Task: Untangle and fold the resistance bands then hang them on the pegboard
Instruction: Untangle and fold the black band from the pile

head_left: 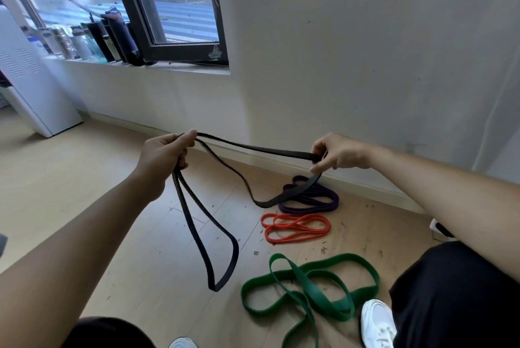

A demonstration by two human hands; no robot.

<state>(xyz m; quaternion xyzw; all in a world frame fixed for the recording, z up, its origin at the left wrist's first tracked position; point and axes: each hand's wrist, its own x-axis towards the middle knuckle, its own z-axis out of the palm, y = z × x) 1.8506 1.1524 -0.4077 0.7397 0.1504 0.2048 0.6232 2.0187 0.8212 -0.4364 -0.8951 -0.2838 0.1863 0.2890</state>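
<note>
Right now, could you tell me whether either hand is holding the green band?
No, the green band lies on the floor; the left hand and right hand both grip the black band.

1. The left hand (161,160) and the right hand (342,153) were bare.
2. Both arms (439,193) were bare too, all the way to the near edges.
3. Plain black cloth (455,300) covered the legs, on the right and at the near left.
4. A white shoe (377,322) on the right had small grey marks on top.
5. Only the white tip of the other shoe (183,343) showed at the near edge.
</note>
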